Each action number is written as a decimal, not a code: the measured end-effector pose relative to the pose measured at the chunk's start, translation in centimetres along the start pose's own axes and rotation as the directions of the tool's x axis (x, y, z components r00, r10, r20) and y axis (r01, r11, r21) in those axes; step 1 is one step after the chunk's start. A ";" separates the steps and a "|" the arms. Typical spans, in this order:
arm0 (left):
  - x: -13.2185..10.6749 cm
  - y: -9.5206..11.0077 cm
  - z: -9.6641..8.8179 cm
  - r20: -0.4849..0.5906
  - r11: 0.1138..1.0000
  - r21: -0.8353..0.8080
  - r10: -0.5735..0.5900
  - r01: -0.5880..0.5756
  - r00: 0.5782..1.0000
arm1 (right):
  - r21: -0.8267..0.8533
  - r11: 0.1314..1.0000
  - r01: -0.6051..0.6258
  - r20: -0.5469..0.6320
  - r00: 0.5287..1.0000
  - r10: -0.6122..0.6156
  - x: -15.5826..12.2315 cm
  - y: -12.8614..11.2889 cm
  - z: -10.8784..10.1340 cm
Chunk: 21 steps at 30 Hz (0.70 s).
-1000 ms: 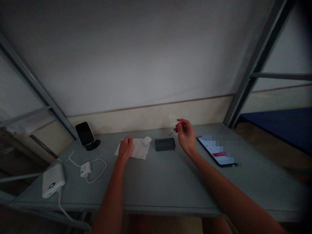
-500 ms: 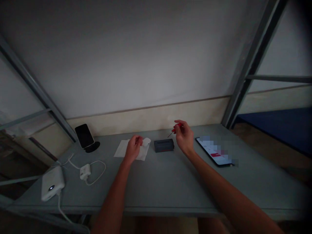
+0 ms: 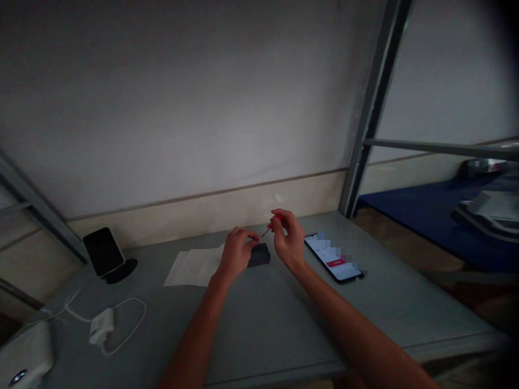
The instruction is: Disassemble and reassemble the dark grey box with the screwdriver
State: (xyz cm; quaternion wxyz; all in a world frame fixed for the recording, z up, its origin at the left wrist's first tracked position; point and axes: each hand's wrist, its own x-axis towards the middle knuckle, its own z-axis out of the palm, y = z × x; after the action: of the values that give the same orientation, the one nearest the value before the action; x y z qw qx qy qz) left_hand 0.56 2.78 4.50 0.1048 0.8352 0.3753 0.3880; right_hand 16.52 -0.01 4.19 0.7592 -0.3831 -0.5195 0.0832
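My right hand (image 3: 288, 240) pinches a small red-handled screwdriver (image 3: 272, 224), its thin tip pointing down and left toward my left fingertips. My left hand (image 3: 237, 254) is curled, fingers pinched together just above a small dark grey box (image 3: 259, 255) on the grey table (image 3: 259, 319). What the left fingers hold is too small to make out. A white sheet of paper (image 3: 190, 267) lies just left of my left hand.
A lit phone (image 3: 334, 257) lies flat to the right of my hands. A dark phone (image 3: 103, 251) leans on a round stand at the back left. A white charger with cable (image 3: 103, 326) and a white power bank (image 3: 24, 359) sit at the front left. A metal frame post (image 3: 371, 108) rises at the right.
My left hand moved right from the paper to the dark box, taking the small white piece from view. My right hand brought the screwdriver closer. The view shifted right.
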 end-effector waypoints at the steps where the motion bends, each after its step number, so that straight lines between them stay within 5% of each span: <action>1: 0.1 0.2 0.3 -0.011 1.000 0.001 -0.010 0.010 1.000 | -0.007 1.000 0.015 0.005 1.000 -0.015 -0.1 -0.1 0.0; 8: -0.8 1.1 1.1 -0.054 0.997 -0.011 -0.082 0.081 0.995 | -0.054 0.994 0.096 0.043 0.995 -0.094 -0.9 -0.5 0.1; 21: -1.8 1.3 1.8 -0.150 0.990 -0.022 -0.144 0.142 0.978 | -0.038 0.998 0.056 0.038 0.998 -0.055 -1.1 -0.3 0.1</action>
State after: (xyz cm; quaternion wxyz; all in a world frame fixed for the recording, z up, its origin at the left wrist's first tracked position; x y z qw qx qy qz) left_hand 1.85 0.76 2.84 0.1084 0.7736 0.4392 0.4437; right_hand 15.81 -0.74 3.60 0.7439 -0.3817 -0.5453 0.0591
